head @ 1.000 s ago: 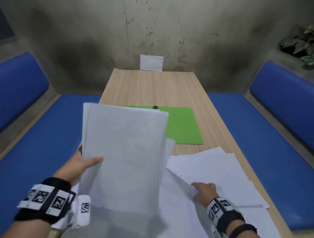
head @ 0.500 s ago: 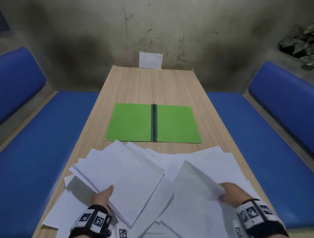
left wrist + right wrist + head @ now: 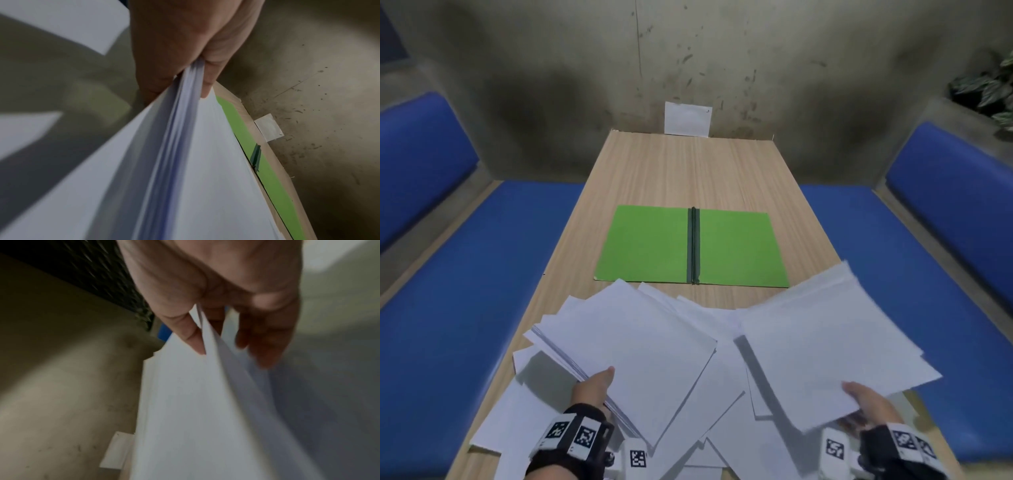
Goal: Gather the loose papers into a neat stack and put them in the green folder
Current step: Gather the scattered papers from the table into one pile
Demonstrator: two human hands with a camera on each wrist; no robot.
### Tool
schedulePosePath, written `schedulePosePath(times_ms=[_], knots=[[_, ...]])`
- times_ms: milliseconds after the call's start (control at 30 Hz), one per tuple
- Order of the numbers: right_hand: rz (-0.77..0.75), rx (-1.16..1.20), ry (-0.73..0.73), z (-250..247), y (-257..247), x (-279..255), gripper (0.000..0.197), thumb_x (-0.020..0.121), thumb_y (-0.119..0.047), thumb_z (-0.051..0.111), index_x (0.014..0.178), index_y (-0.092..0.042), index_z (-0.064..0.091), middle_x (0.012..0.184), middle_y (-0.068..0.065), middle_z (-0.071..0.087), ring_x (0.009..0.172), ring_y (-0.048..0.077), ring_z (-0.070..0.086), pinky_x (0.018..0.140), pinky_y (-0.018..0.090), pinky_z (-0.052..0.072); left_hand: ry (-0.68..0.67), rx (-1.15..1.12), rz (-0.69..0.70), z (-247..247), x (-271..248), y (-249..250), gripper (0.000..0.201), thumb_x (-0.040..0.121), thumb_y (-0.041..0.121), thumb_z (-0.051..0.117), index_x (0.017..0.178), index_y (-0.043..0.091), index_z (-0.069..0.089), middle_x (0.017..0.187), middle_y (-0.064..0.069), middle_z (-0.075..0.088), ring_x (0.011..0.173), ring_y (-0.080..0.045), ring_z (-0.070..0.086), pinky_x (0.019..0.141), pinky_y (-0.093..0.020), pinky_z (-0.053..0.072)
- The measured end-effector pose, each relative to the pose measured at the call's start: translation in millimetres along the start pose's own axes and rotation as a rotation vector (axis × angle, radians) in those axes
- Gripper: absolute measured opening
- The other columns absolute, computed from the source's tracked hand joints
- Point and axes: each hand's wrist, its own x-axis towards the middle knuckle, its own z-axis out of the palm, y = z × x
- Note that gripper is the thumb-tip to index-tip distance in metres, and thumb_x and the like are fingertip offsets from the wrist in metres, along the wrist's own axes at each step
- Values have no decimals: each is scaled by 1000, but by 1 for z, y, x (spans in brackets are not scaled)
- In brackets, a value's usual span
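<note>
Pinched between thumb and fingers, your left hand (image 3: 593, 385) holds a thick stack of white sheets (image 3: 630, 356) lifted over the near left of the wooden table (image 3: 688, 171), while your right hand (image 3: 870, 402) grips a thinner, blurred bundle (image 3: 825, 346) raised on the right. More loose papers (image 3: 726, 387) lie scattered beneath, too overlapped to count. One green folder (image 3: 647, 246) lies open and flat just beyond them, mid-table, its dark spine (image 3: 693, 246) running down the middle.
</note>
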Motion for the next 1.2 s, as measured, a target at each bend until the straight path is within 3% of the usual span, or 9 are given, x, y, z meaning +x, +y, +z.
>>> schedulePosePath(times_ms=[200, 333, 433, 533, 667, 800, 967, 1067, 1200], knots=[[123, -3, 113, 33, 31, 9, 73, 65, -37, 69, 121, 5, 49, 109, 27, 59, 75, 36, 59, 68, 37, 48, -132, -175, -17, 0, 7, -13, 57, 87, 27, 60, 134, 0, 43, 142, -19, 45, 129, -38, 44, 109, -50, 34], [98, -66, 188, 30, 22, 15, 47, 85, -27, 61, 112, 11, 53, 121, 27, 52, 87, 31, 52, 86, 40, 44, -133, -133, -22, 0, -4, -14, 50, 90, 22, 56, 130, -5, 45, 131, -21, 54, 121, -39, 52, 103, -45, 41], [68, -115, 123, 22, 29, 25, 38, 90, -33, 51, 106, 0, 57, 100, 24, 54, 66, 30, 52, 60, 30, 44, -53, -160, 5, -3, 4, -17, 59, 79, 23, 68, 127, -2, 44, 122, -18, 58, 110, -39, 58, 86, -40, 48], [-23, 33, 48, 17, 35, 8, 42, 92, -25, 47, 131, -11, 47, 123, 13, 56, 65, 25, 56, 39, 22, 42, 51, -198, 24, -11, -3, -16, 86, 63, 22, 82, 133, 11, 35, 125, -14, 54, 110, -33, 57, 92, -44, 47], [-111, 90, 75, 10, 18, -16, 30, 91, -7, 48, 115, 10, 53, 89, 19, 55, 66, 30, 49, 58, 32, 38, 59, -174, 44, -24, -3, -19, 101, 52, 27, 89, 136, 11, 35, 130, -16, 53, 100, -27, 56, 74, -34, 47], [-399, 135, 232, 7, -12, -42, 36, 86, 1, 46, 122, 2, 48, 115, 17, 57, 107, 39, 54, 98, 44, 41, -81, -141, 111, -25, -13, -17, 47, 81, 15, 68, 118, -9, 51, 83, -13, 58, 76, -31, 56, 59, -30, 45], [-586, 369, -118, 5, -49, -94, 23, 90, -4, 52, 112, 3, 48, 96, 12, 59, 76, 26, 57, 51, 21, 53, -110, -84, 266, -24, -27, -8, 42, 86, 15, 62, 118, -10, 52, 113, -24, 64, 97, -38, 64, 93, -51, 49], [-604, 446, -386, 20, -53, -91, 38, 84, 0, 56, 122, 0, 53, 83, -2, 76, 70, 19, 72, 63, 29, 58, -204, -59, 384, -21, -48, 4, 33, 88, 10, 58, 118, -4, 56, 114, -21, 65, 105, -37, 62, 100, -53, 44], [-608, 281, -554, 54, -45, -92, 94, 24, -40, 91, 107, -7, 62, 83, 1, 77, 73, 17, 73, 66, 29, 60, -416, 23, 503, -20, -90, 26, 27, 84, 14, 64, 110, 8, 61, 99, -12, 74, 94, -32, 68, 87, -44, 52]])
